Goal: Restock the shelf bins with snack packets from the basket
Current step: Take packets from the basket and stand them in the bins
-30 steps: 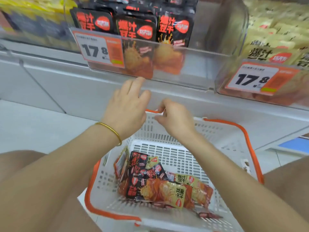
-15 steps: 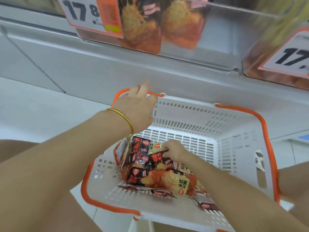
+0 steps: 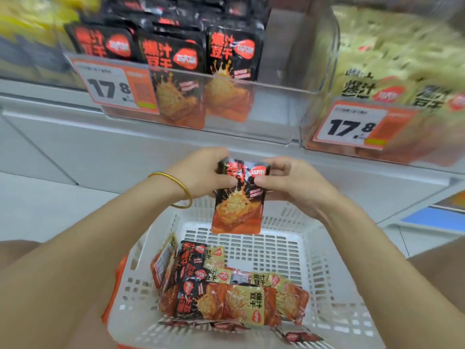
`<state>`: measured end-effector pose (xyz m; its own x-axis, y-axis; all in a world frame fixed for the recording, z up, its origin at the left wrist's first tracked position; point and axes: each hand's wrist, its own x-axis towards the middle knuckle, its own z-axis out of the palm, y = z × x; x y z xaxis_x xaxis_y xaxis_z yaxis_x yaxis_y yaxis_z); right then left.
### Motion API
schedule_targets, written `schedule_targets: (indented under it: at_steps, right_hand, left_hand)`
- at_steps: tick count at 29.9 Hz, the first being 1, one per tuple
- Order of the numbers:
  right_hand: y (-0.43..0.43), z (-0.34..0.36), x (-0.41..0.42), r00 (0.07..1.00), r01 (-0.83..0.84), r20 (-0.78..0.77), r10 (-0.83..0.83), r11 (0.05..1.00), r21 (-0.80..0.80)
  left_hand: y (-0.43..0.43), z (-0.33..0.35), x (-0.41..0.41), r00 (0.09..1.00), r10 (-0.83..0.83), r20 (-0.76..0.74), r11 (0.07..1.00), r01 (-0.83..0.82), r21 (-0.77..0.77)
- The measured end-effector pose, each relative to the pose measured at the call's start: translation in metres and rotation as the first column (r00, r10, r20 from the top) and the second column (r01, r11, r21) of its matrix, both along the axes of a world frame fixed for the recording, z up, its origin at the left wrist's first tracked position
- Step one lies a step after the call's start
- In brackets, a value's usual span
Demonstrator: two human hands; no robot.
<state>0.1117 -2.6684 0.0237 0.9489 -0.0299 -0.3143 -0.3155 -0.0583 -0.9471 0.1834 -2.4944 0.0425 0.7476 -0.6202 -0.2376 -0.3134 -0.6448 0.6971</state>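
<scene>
A black and orange snack packet (image 3: 237,205) hangs upright above the white basket (image 3: 324,278), below the shelf. My left hand (image 3: 201,172) pinches its top left corner and my right hand (image 3: 292,182) pinches its top right corner. Several black and yellow packets (image 3: 226,290) lie heaped in the basket's near left part. Straight above, a clear shelf bin (image 3: 276,107) holds rows of the same black packets (image 3: 234,54), with free room at its right side.
A second clear bin (image 3: 324,117) at the right holds yellow packets (image 3: 392,71). Price tags reading 17.8 hang on both bin fronts, one on the black bin (image 3: 113,86) and one on the yellow bin (image 3: 352,127). The grey shelf ledge (image 3: 125,152) runs under the bins.
My right hand has come up out of the basket with a black packet. My left hand left the basket rim and took the packet's other corner. The view tilted up.
</scene>
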Motion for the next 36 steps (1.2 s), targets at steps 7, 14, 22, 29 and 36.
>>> schedule_targets:
  at_steps: [7, 14, 22, 29, 36]
  right_hand:
    - [0.012, 0.1, 0.006, 0.94, 0.082, 0.336, -0.067, 0.996, -0.031]
    - [0.012, 0.165, 0.07, 0.711, 0.477, 0.661, -0.241, 0.855, -0.202]
    - [0.025, 0.128, 0.113, 0.908, 0.37, 0.416, -0.047, 0.554, -0.746]
    - [0.033, 0.122, 0.117, 0.946, 0.32, 0.312, -0.082, 0.366, -0.874]
    - [0.039, 0.134, 0.09, 0.884, 0.454, 0.458, -0.094, 0.408, -0.793]
  left_hand:
    - [-0.003, 0.06, 0.003, 0.907, 0.335, 0.255, 0.734, -0.082, -0.674]
    - [0.017, 0.057, 0.032, 0.356, 0.377, 0.855, 0.923, -0.068, -0.379]
    - [0.014, 0.047, 0.032, 0.381, 0.333, 0.863, 0.942, -0.101, -0.319]
    - [0.012, 0.042, 0.032, 0.409, 0.305, 0.86, 0.952, -0.106, -0.287]
    - [0.016, 0.042, 0.024, 0.369, 0.356, 0.859, 0.932, -0.079, -0.353]
